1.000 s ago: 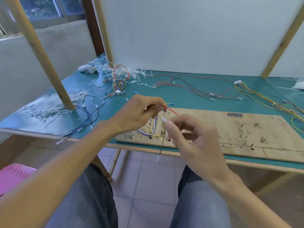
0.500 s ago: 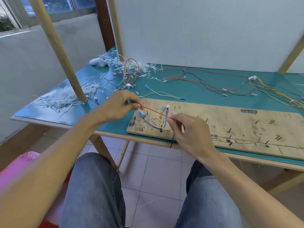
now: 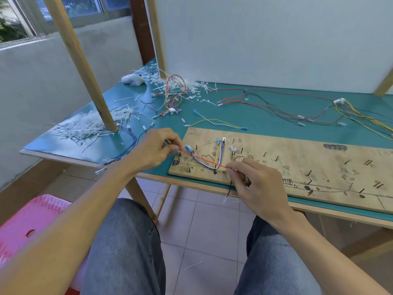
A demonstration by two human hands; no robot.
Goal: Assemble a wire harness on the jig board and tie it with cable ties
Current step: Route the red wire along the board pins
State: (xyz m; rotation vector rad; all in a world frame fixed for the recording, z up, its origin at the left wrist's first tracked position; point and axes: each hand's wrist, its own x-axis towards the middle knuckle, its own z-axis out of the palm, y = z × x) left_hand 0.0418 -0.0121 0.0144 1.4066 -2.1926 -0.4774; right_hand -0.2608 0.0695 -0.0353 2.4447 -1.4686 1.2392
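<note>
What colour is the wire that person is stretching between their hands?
Red: the wire shows best in the head view, taut over the jig board.

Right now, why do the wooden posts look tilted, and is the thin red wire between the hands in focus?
Head view: the wide-angle, downward look likely splays the pale wooden post outward; the thin red wire, pinched between the left hand and right hand, shows sharp against the scuffed wooden jig board; light is soft and even, without hard shadows.
</note>
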